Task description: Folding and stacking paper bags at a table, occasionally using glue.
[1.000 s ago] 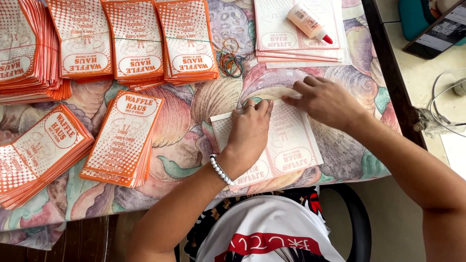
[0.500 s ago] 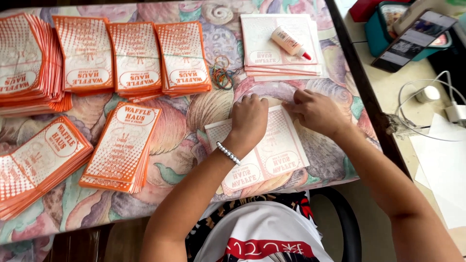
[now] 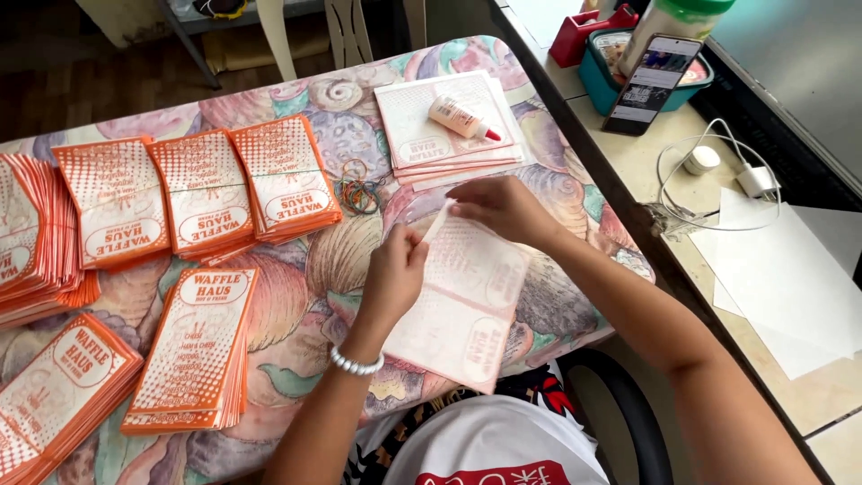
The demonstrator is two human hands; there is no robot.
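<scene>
**Two hands lift one pale printed sheet over the flowered table**

The left hand (image 3: 395, 269) and the right hand (image 3: 498, 208) both hold one pale paper sheet (image 3: 462, 305) with faint orange print. The sheet is lifted at its far end and slopes down toward the person, and its near edge hangs over the edge of the table (image 3: 557, 305). The left hand pinches the sheet at its upper left part, with thumb and fingers closed on the paper. The right hand grips the top edge just beside it, so the two hands are close together but do not touch. A beaded white bracelet (image 3: 356, 364) sits on the left wrist.

The table has a cloth with a colourful shell and flower pattern. Behind the hands lies a small stack of pale sheets (image 3: 422, 135), and a glue tube (image 3: 462, 119) with a red cap lies on top of it. Some rubber bands (image 3: 359, 191) lie between this stack and a row of orange printed paper bags (image 3: 197, 193). More orange bags lie in piles at the left, one pile (image 3: 193, 346) just left of the left forearm.

At the right stands a second, plain table (image 3: 646, 171) with a phone (image 3: 651, 83), which leans on a teal container (image 3: 597, 81), and a white cable (image 3: 709, 184).
</scene>
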